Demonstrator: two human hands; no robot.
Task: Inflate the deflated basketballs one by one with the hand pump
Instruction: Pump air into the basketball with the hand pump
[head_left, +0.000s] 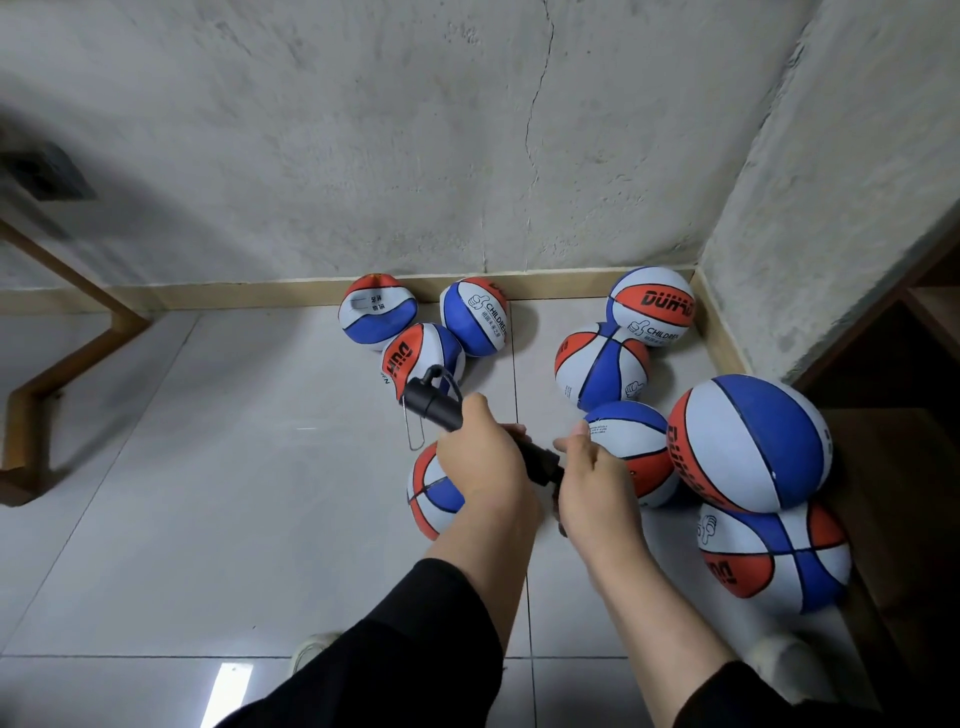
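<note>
My left hand (480, 457) grips the barrel of a black hand pump (434, 404) held above the floor, its nozzle end pointing up-left with a thin wire loop (414, 431) dangling from it. My right hand (592, 480) holds the pump's handle end (545, 462). Several red, white and blue basketballs lie around. Three dented, deflated ones (423, 356) cluster by the wall. A small ball (431, 491) sits under my left wrist. A ball (631, 447) lies just right of my right hand.
A big round ball (750, 441) rests on another ball (774, 556) by a dark wooden shelf (893, 467) at right. Two more balls (602, 366) lie near the corner. A wooden frame (62, 358) stands at left. Pale floor tiles (208, 493) spread to the left.
</note>
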